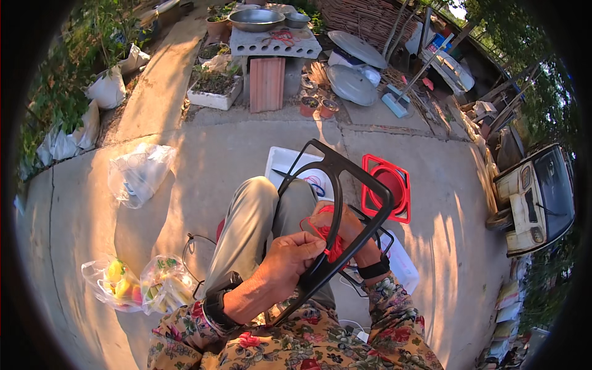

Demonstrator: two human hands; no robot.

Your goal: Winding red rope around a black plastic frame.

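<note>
A black frame [364, 176] with rounded corners and a curved inner bar stands tilted over my lap. A bundle of red cord [333, 245] lies against its curved bar, with loose loops beside it. My left hand [288, 261] is closed in a pinch on the red cord at the bar; its fingertips partly cover the cord. Behind the curved bar, my right hand [343, 223] is closed around the red cord bundle. The frame hides some of its fingers.
A white tray [285, 159] with cord and a dark pointed tool lies beyond my knees. Right of it is a red square plastic frame [404, 213]. Bags of produce [163, 290] and a clear plastic bag [139, 179] are on the left. A vehicle [536, 197] stands far right.
</note>
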